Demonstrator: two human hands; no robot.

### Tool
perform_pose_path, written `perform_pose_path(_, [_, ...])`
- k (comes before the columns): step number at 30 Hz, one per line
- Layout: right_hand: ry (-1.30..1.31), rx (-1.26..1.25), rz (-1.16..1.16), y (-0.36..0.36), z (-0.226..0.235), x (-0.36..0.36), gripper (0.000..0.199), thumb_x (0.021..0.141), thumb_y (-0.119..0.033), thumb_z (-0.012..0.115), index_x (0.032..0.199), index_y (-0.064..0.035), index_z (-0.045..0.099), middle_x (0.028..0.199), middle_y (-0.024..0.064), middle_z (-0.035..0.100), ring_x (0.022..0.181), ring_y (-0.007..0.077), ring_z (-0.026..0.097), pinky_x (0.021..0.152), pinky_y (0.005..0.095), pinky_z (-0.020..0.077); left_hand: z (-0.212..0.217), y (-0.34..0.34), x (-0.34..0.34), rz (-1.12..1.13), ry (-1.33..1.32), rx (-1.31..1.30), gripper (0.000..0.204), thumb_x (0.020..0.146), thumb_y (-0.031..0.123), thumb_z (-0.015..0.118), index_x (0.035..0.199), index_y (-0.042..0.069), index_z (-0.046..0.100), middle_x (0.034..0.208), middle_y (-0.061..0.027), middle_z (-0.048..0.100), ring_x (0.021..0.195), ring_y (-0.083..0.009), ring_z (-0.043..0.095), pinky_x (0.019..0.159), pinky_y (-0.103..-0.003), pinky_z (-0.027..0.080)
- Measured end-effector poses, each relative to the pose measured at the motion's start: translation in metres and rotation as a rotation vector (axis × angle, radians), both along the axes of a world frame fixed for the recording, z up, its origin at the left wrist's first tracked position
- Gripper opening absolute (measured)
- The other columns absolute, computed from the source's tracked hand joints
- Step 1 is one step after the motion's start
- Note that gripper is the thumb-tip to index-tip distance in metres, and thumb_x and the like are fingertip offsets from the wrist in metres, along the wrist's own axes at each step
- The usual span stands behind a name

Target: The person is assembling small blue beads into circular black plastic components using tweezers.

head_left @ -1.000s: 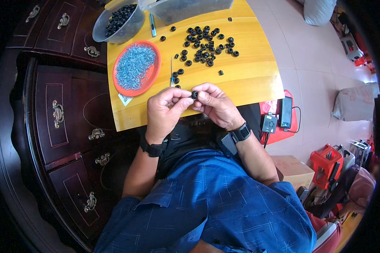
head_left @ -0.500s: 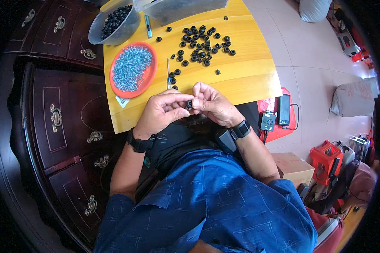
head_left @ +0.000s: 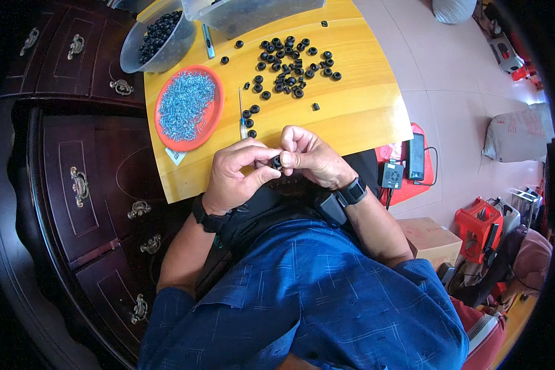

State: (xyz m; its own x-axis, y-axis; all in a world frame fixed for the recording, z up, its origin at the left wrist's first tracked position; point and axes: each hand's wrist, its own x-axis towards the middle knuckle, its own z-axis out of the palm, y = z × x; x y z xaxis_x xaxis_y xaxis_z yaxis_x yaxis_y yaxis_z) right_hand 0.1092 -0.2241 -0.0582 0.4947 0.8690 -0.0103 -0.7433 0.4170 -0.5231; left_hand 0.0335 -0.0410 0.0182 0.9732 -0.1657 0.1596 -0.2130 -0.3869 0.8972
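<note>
A small round black part point(head_left: 277, 163) with a hole in it is held just off the table's near edge. The thumb and fingers of my left hand point(head_left: 231, 176) grip it from the left. My right hand point(head_left: 317, 161) is closed against its other side, thumb and fingertips pinched together; whether a tiny piece sits between them is hidden. Several more black ring-shaped parts point(head_left: 298, 94) lie scattered on the yellow table point(head_left: 351, 117). A thin pointed tool with a pale handle point(head_left: 243, 128) rests near my left fingers.
An orange-red plate point(head_left: 214, 118) carries many tiny clear-blue pieces point(head_left: 185, 106). Behind it stand a tub point(head_left: 177, 52) of black parts and a clear bin point(head_left: 253, 18), with a slim teal tool point(head_left: 208, 41) between. Dark wooden drawers point(head_left: 80, 185) flank the left; a cardboard box point(head_left: 435, 240) sits right.
The whole view has shifted slightly, moving the plate and tub a little left in the picture. Both hands keep their pinch at the black part.
</note>
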Motion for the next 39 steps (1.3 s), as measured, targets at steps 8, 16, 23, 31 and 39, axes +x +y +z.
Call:
perform_pose_path(8, [-0.01, -0.005, -0.007, 0.001, 0.0, 0.001, 0.021, 0.091, -0.013, 0.073, 0.087, -0.0099, 0.053, 0.079, -0.0027, 0.061, 0.07, 0.0064, 0.062, 0.065, 0.0198, 0.0498, -0.001, -0.002, 0.001, 0.01, -0.036, 0.003, 0.024, 0.08, 0.001, 0.077, 0.103, 0.001, 0.071, 0.082, -0.0059, 0.065, 0.069, -0.0127, 0.064, 0.064, -0.024, 0.05])
perform_pose_path(16, [-0.053, -0.032, -0.001, 0.002, 0.0, 0.002, 0.021, 0.09, -0.015, 0.074, 0.086, -0.0108, 0.054, 0.079, -0.003, 0.061, 0.07, 0.0063, 0.061, 0.065, 0.02, 0.0504, 0.009, 0.001, 0.003, -0.016, 0.003, 0.086, 0.023, 0.08, 0.001, 0.077, 0.102, 0.002, 0.071, 0.082, -0.0064, 0.065, 0.067, -0.0126, 0.064, 0.061, -0.025, 0.051])
perform_pose_path(23, [-0.057, -0.071, -0.017, 0.003, 0.007, 0.002, 0.02, 0.09, -0.015, 0.075, 0.086, -0.0108, 0.055, 0.079, -0.0024, 0.062, 0.071, 0.0066, 0.061, 0.067, 0.0203, 0.0512, 0.002, -0.001, 0.002, 0.043, -0.034, 0.101, 0.022, 0.078, 0.003, 0.079, 0.099, 0.002, 0.071, 0.08, -0.0063, 0.064, 0.068, -0.0141, 0.06, 0.062, -0.026, 0.047])
perform_pose_path(31, [-0.072, -0.019, -0.042, 0.003, 0.0, 0.0, 0.018, 0.092, -0.015, 0.072, 0.088, -0.01, 0.055, 0.081, -0.0018, 0.063, 0.074, 0.007, 0.062, 0.07, 0.0209, 0.0497, 0.004, -0.006, 0.002, 0.072, -0.053, 0.055, 0.02, 0.079, 0.002, 0.078, 0.097, 0.001, 0.07, 0.081, -0.0071, 0.064, 0.069, -0.0151, 0.061, 0.063, -0.027, 0.047])
perform_pose_path(39, [-0.039, -0.002, -0.021, 0.001, -0.001, 0.003, 0.015, 0.092, -0.012, 0.072, 0.093, -0.0086, 0.057, 0.082, -0.001, 0.064, 0.073, 0.0072, 0.062, 0.07, 0.0215, 0.0496, 0.005, -0.003, 0.006, 0.04, -0.051, 0.107, 0.02, 0.078, 0.002, 0.078, 0.096, 0.0, 0.07, 0.08, -0.0071, 0.064, 0.067, -0.0152, 0.061, 0.062, -0.026, 0.047])
